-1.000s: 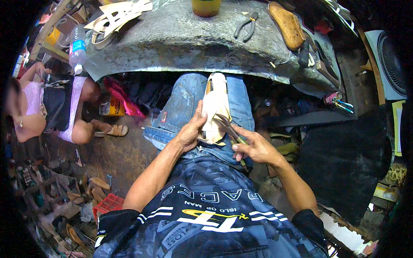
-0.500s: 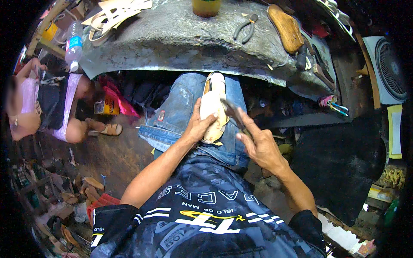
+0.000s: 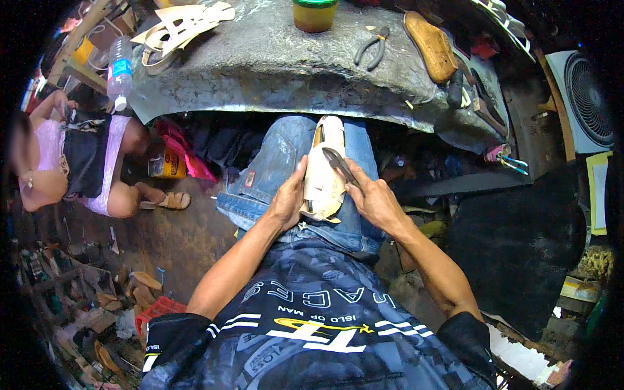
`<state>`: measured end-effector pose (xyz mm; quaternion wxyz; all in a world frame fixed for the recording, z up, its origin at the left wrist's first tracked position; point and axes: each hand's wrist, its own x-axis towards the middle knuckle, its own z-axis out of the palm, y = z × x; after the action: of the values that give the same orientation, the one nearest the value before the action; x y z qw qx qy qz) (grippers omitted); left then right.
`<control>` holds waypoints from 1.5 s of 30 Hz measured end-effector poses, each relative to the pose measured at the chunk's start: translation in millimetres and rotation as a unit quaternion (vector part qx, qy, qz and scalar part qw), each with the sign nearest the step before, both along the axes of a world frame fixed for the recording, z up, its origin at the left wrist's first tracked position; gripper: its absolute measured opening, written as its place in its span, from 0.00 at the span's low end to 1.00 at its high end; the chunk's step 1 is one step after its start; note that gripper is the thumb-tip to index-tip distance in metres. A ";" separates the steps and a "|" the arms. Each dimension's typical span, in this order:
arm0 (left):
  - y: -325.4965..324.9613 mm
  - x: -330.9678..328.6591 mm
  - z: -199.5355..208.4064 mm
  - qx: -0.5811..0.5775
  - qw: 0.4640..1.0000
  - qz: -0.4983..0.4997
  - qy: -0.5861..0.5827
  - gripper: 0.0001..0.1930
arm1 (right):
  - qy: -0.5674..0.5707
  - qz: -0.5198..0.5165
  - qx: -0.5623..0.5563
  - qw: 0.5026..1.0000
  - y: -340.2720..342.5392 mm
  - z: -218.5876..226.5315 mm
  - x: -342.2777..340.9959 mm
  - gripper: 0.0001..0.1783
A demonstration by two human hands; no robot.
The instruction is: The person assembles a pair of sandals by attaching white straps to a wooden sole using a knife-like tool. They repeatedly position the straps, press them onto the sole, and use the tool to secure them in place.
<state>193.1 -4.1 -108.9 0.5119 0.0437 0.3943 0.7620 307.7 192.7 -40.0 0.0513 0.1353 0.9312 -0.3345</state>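
Observation:
A pale cream shoe (image 3: 316, 184) lies lengthwise on my lap, bottom side up, its loose edge folded at the near end. My left hand (image 3: 288, 200) wraps the shoe's left side, fingers partly hidden beneath it. In my right hand (image 3: 377, 200) is a pair of dark metal pincers (image 3: 336, 160), their curved head lying over the upper middle of the shoe. Whether the jaws grip any material is too small to tell. Under the shoe are my blue jeans (image 3: 273, 156).
Ahead stands a grey worn bench (image 3: 273, 58) with pliers (image 3: 372, 49), a brown shoe last (image 3: 430, 49), a green-lidded jar (image 3: 314, 14) and pale cut straps (image 3: 185, 26). A water bottle (image 3: 119, 75) stands at its left end. Another person (image 3: 84, 153) sits at left; a fan (image 3: 585, 104) is right.
My right hand has moved left, bringing the pincers' head down over the shoe. My left thumb has shifted off the shoe's face to its side. The view has shifted slightly.

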 end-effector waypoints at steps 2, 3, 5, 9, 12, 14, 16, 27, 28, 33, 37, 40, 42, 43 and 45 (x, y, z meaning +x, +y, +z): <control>-8.6 6.2 -8.3 -0.042 0.999 0.000 -0.006 0.43 | -0.046 -0.018 -0.030 0.998 4.8 -1.8 4.7 0.34; -10.2 6.4 -13.7 -0.033 0.999 0.000 -0.012 0.47 | -0.043 -0.020 -0.042 0.998 6.9 -2.3 7.3 0.34; -8.2 8.5 -24.1 -0.032 0.998 0.004 0.058 0.48 | -0.032 -0.024 -0.070 0.997 10.0 1.0 11.8 0.34; 0.5 9.3 -33.8 -0.147 0.950 -0.031 0.272 0.50 | 0.014 -0.009 -0.066 0.998 3.0 29.3 14.1 0.35; 4.3 10.0 -29.6 -0.181 0.922 -0.051 0.339 0.49 | 0.084 0.000 -0.124 0.989 -10.8 60.2 17.0 0.36; 3.5 9.5 -24.8 -0.174 0.929 -0.040 0.325 0.60 | 0.122 -0.003 -0.149 0.981 -19.9 68.4 17.8 0.38; 1.1 7.9 -21.3 -0.183 0.904 -0.043 0.383 0.68 | 0.233 0.035 -0.147 0.961 -26.1 62.7 16.0 0.39; -3.7 -1.4 -22.6 -0.123 0.945 -0.053 0.297 0.74 | 0.069 0.086 0.019 0.994 -26.0 9.9 23.1 0.36; -3.0 -3.1 -22.4 -0.140 0.946 -0.066 0.286 0.74 | -0.059 0.092 0.078 0.991 -26.2 9.9 21.8 0.36; -6.1 -5.4 -23.8 -0.129 0.956 -0.074 0.254 0.71 | 0.192 0.008 -0.081 0.978 -27.1 4.3 12.8 0.35; -9.8 -14.7 -6.2 -0.166 0.950 -0.102 0.242 0.65 | -0.006 0.008 -0.011 1.000 -17.4 3.7 13.2 0.34; -26.8 -42.4 38.8 -0.128 0.945 -0.166 0.252 0.61 | 0.120 -0.101 -0.198 0.968 -10.2 9.0 29.3 0.33; -45.6 -77.9 83.6 -0.183 0.881 -0.303 0.313 0.61 | 0.094 -0.196 -0.305 0.927 -3.1 14.2 42.5 0.33; -52.9 -98.1 106.3 -0.165 0.839 -0.365 0.368 0.59 | 0.087 -0.227 -0.309 0.919 0.4 15.7 46.5 0.33; -53.1 -141.4 143.6 -0.182 0.732 -0.459 0.469 0.51 | 0.079 -0.244 -0.354 0.900 5.4 17.5 51.5 0.34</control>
<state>51.7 -57.2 34.6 0.5473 0.4772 0.6478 0.2305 359.1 198.1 -22.4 -0.0614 0.3040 0.6905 -0.6535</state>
